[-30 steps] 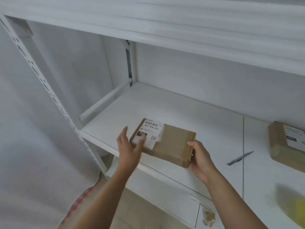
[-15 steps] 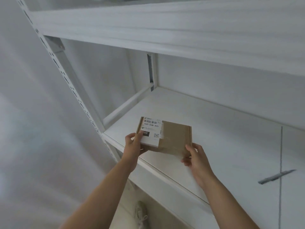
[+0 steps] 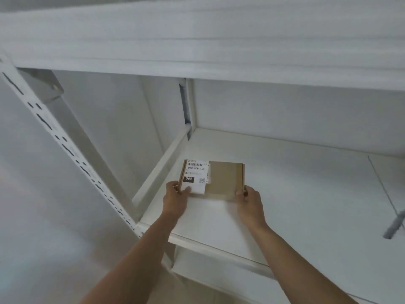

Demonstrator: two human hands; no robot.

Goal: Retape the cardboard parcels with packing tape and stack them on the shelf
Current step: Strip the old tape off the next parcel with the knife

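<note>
- Now we've got the parcel (image 3: 221, 179) further in on the shelf (image 3: 295, 185), over toward its left end, where a sec ago it sat at the front lip w/ the left hand (image 3: 175, 197) only just coming onto it.
- It's squared up too: long edges run about parallel to the shelf front, label (image 3: 196, 177) on the left half, facing up.
- Left hand grips the near-left corner, thumb on the label; right hand (image 3: 248, 199) pinches the near-right corner, fingertips curled on the edge. Both clamped on the parcel.
- Looks flat on the board, but the near edge is hidden behind our hands, so prob. resting, can't be sure.
- No tape seam visible from this angle.
- Grey pen-like thing (image 3: 395, 226) lies well apart at far right, blurred.
- Our read: placing step nearly done for this one; next is letting go w/o skewing it. Other parcels out of view.
</note>
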